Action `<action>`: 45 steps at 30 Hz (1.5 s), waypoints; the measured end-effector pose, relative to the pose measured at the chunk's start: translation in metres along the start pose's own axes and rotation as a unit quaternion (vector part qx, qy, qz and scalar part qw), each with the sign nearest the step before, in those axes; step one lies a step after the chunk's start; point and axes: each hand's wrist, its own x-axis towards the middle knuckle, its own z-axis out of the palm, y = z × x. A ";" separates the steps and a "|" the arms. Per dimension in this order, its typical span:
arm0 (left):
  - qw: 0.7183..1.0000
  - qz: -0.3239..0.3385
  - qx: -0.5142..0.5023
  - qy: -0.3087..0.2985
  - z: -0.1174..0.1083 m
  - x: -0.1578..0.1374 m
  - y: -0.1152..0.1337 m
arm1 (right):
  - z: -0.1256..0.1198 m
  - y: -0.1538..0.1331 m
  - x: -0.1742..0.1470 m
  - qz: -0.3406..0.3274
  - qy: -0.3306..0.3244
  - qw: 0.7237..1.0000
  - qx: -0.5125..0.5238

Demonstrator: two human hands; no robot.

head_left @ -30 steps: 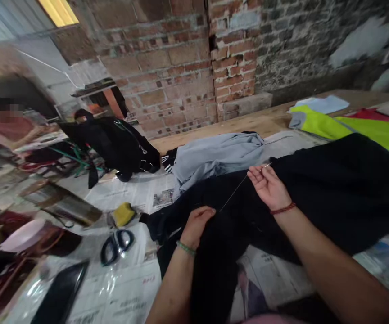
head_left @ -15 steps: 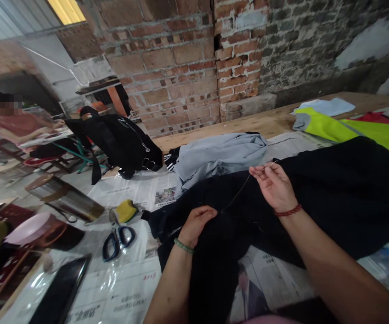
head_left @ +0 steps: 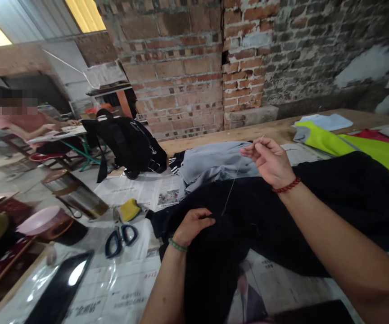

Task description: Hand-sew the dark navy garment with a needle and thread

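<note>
Dark cloth, looking like a garment (head_left: pixel 309 216), lies spread over the newspaper in front of me. My left hand (head_left: pixel 194 225), with a green beaded bracelet at the wrist, pinches a fold of it between thumb and fingers. Raised above the cloth, my right hand (head_left: pixel 269 158) wears a red braided bracelet and is closed on a thin needle (head_left: pixel 262 137). A pale thread (head_left: pixel 232 189) runs from the right fingers down to the cloth, just right of my left fingertips.
Left of the garment lie blue-handled scissors (head_left: pixel 120 237), a yellow sponge (head_left: pixel 130 209) and a black phone (head_left: pixel 62 288). A steel flask (head_left: pixel 76 193) and pink bowl (head_left: pixel 41 220) stand farther left. Behind are a black bag (head_left: pixel 130 146), grey cloth (head_left: pixel 214 159) and a neon-yellow garment (head_left: pixel 329 135). Another person (head_left: pixel 22 119) sits far left.
My right hand has risen with the needle, and the thread now hangs longer and steeper. My left hand stays on the cloth. The view has shifted slightly.
</note>
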 end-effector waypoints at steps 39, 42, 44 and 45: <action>0.995 0.049 -0.032 0.080 -0.008 -0.007 0.010 | 0.002 0.072 -0.126 0.182 0.011 0.908 -0.378; 0.998 0.030 0.042 0.034 -0.002 -0.005 0.007 | -0.015 0.068 -0.117 0.153 0.102 0.910 -0.372; 0.997 0.018 0.069 0.010 0.003 -0.003 0.005 | -0.021 0.066 -0.113 0.138 0.131 0.914 -0.358; 0.997 0.010 0.072 -0.005 0.005 -0.003 0.004 | -0.023 0.066 -0.113 0.131 0.138 0.916 -0.353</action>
